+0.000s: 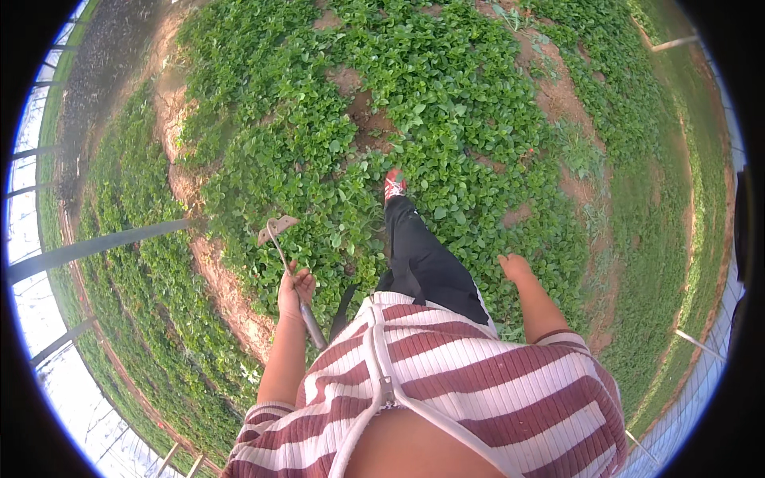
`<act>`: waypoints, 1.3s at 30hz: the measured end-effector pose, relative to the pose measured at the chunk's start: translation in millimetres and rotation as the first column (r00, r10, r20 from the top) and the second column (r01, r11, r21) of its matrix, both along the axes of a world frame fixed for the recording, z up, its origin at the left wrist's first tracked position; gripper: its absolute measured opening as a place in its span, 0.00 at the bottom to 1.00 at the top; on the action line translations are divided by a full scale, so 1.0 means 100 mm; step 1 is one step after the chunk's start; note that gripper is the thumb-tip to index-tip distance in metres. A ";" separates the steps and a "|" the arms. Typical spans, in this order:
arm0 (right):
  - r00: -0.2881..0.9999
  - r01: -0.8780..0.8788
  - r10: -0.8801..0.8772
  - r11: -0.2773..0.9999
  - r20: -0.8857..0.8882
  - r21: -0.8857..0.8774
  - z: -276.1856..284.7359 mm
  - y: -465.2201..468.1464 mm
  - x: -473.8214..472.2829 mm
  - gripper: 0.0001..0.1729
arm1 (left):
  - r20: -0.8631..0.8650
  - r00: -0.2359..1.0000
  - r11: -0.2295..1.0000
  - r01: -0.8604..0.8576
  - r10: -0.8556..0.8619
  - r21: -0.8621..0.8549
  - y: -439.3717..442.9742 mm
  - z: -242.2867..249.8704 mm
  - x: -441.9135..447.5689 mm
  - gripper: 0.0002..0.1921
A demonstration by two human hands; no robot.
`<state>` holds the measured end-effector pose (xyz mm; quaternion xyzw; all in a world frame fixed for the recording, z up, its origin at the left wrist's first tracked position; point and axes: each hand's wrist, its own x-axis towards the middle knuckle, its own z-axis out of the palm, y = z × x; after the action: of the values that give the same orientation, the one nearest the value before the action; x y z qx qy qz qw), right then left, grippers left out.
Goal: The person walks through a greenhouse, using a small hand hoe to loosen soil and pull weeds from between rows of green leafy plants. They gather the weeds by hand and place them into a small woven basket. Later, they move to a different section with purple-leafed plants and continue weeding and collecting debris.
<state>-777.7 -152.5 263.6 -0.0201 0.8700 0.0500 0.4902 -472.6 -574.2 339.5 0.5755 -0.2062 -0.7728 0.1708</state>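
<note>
My left hand [297, 289] grips a small hand hoe [281, 251] by its shaft. The hoe's dull metal blade [279, 229] points up and away from me over the leaves, and its thick handle end [314, 328] reaches back beside my striped top. Out to the right hangs my right hand [515, 267], above low leafy plants [460, 149]. Its fingers look loosely curled and I see nothing in them, though the palm side is hidden. A red shoe with white laces [394, 184] stands forward among the plants; my other foot is out of view.
A grey metal post [107, 246] rises at the left, by a bare soil strip [209, 287]. Another soil path [562, 95] runs along the right. More planted rows [149, 310] lie left, and a dark soil patch [370, 122] shows ahead. Translucent greenhouse walls [693, 412] curve around the edges.
</note>
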 end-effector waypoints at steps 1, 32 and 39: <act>0.998 0.009 -0.010 1.000 -0.056 -0.015 0.07 -0.07 -0.10 0.29 | 0.012 0.999 0.999 -0.033 0.033 0.029 0.02 -0.03 0.02 0.18; 0.985 0.044 -0.086 0.964 -0.151 -0.263 0.27 -0.25 -0.23 0.28 | 0.523 0.846 0.944 -0.250 0.105 0.215 1.49 -0.68 2.12 0.07; 0.998 -0.060 0.050 0.955 -0.039 -0.290 0.19 -0.18 -0.16 0.29 | 0.453 0.890 0.968 -0.164 0.061 0.191 1.33 -0.66 1.84 0.10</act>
<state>-793.5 -170.2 282.7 -0.1153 0.8745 -0.0645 0.4667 -288.4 -441.5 273.5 0.7628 -0.1173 -0.6283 0.0982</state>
